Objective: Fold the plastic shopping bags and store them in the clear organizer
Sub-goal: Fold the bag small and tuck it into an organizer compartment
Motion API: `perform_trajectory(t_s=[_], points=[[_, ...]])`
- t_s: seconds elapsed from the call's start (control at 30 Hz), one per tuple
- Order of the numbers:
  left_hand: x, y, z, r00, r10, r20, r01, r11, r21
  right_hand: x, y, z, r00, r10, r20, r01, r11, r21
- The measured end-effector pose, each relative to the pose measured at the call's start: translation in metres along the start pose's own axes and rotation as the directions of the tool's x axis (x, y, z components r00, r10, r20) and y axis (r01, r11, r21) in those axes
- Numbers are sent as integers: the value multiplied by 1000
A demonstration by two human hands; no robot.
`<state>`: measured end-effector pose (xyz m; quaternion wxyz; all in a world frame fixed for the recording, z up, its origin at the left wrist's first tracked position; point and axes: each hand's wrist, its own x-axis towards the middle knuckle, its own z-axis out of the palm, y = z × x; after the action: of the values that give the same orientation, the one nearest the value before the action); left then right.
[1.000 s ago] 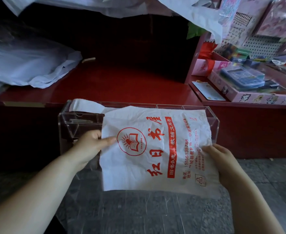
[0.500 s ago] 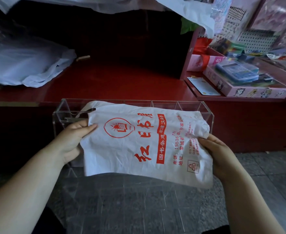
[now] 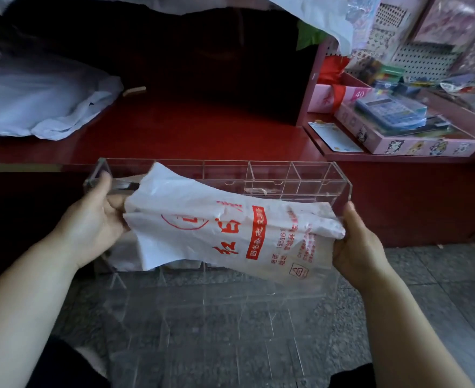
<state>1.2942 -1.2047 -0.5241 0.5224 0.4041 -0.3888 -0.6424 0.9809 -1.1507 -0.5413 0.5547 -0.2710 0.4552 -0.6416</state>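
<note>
We're looking at a small stationery shop: right of the red counter (image 3: 202, 135) stands a pegboard (image 3: 415, 60) hung with packaged sticker sheets (image 3: 454, 21), below it a calculator (image 3: 390, 112) on boxed goods and a pink box (image 3: 342, 98) marked 40.
</note>
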Motion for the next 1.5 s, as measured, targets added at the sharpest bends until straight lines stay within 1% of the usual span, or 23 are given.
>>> perform_trajectory(t_s=[0.07,0.13,0.23,0.33,0.4,0.47,0.53,0.6,0.67,0.73,0.8,0.87,0.9,0.97,1.0,1.03,1.1,1.17,1.23,1.27,1.37,1.43,1.5], points=[[0,-8,-5,998,-7,-55,13,994,110,-1,2,-1,998,-4,-62,-6,985,-172],[-2,-10,-7,998,-7,-57,18,983,183,-2,5,0,1000,-8,-27,1,969,-248],[0,-11,-12,999,19,-32,-9,961,277,-4,4,2,998,30,62,-14,970,-243],[1,-9,-9,995,90,-32,-77,954,289,-4,4,-1,992,12,126,17,974,-225],[0,-6,-12,994,109,-6,-101,941,322,-4,3,-2,988,-33,149,66,972,-224],[-3,-2,-18,993,110,30,-113,927,357,-3,3,-3,991,-48,129,80,963,-256],[-4,1,-25,994,104,-11,-91,913,398,-4,2,-3,989,-49,138,88,953,-291],[-5,4,-30,990,127,-66,-92,918,385,-5,0,-2,987,-32,156,89,923,-374],[-4,10,-34,970,202,-136,-147,931,334,-5,0,-1,990,-19,136,72,917,-393],[-4,17,-37,919,323,-228,-240,914,327,-6,3,1,995,-20,99,59,911,-408],[-9,22,-29,861,462,-215,-347,841,416,-7,7,2,996,-14,94,56,882,-468],[-21,19,-7,848,523,-91,-416,761,498,-7,9,5,992,1,127,55,901,-431],[-28,14,8,868,496,-7,-413,729,545,-8,9,8,989,6,149,57,908,-415],[-37,-1,38,923,338,187,-376,676,633,-9,9,10,984,25,175,50,910,-411],[-38,-12,48,927,259,272,-375,611,697,-10,9,11,984,23,177,53,911,-409],[-38,-22,57,924,199,325,-381,516,767,-10,9,13,985,17,169,55,911,-409],[-34,-37,67,925,112,362,-379,324,867,-11,9,17,981,-10,192,90,907,-411],[-27,-46,69,931,70,358,-364,254,896,-16,7,25,968,-39,248,137,911,-390],[-25,-49,72,931,50,362,-362,259,895,-19,7,27,955,-50,291,159,917,-365],[-25,-49,72,930,72,361,-365,312,877,-18,6,26,953,-59,297,172,913,-371],[-29,-44,75,963,106,247,-262,576,775,-18,3,20,951,-50,307,166,916,-365],[-32,-36,76,983,101,150,-175,744,645,-17,2,15,945,-3,326,139,909,-394],[-34,-32,74,993,68,93,-105,863,494,-18,3,13,938,8,346,131,917,-377]])
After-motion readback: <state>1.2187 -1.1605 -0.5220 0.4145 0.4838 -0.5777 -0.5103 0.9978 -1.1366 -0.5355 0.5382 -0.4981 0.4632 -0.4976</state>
